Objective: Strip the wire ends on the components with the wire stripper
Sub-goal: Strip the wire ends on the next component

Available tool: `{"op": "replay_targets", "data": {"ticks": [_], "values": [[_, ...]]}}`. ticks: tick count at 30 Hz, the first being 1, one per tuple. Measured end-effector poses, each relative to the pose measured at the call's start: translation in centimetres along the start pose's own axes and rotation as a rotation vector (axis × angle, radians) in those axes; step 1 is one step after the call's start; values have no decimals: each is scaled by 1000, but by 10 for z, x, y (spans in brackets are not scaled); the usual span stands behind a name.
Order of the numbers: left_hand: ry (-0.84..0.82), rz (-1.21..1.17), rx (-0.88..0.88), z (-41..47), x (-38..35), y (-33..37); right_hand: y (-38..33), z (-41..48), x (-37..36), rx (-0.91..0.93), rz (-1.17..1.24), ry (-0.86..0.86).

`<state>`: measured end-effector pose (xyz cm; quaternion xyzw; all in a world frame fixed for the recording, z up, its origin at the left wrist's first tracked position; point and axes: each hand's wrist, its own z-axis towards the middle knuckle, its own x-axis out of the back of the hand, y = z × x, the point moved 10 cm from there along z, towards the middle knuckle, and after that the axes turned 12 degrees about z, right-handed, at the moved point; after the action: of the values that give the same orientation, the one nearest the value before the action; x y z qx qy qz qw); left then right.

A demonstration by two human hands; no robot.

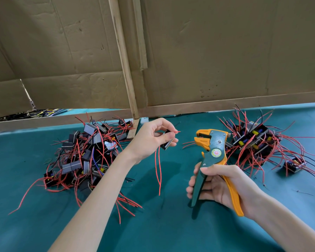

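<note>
Pinching a black component (pixel 168 142) above mid-table: left hand (pixel 149 137), red wire tip (pixel 176 132) pointing right toward the wire stripper (pixel 215 142). Right hand (pixel 224 186) is gripping its handles, upright. Wired component piles are lying left (pixel 87 157) and far right (pixel 256 142); the left forearm is crossing the left pile's near wires.

Green-and-orange wire stripper (pixel 214 159), red-wired black component (pixel 168 141), and red-and-black piles (pixel 87 157) on a teal table (pixel 162 230).
</note>
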<state>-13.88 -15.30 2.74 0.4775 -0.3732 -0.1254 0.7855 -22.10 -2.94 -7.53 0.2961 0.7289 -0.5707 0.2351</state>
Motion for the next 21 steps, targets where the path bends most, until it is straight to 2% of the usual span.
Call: {"op": "replay_targets", "data": {"ticks": [6, 14, 21], "values": [[42, 36, 27, 0, 0, 0, 1, 0, 0, -6, -7, -9], [95, -60, 106, 0, -2, -8, 1, 2, 3, -4, 5, 2], [92, -63, 69, -1, -4, -3, 1, 2, 2, 0, 9, -7]]}}
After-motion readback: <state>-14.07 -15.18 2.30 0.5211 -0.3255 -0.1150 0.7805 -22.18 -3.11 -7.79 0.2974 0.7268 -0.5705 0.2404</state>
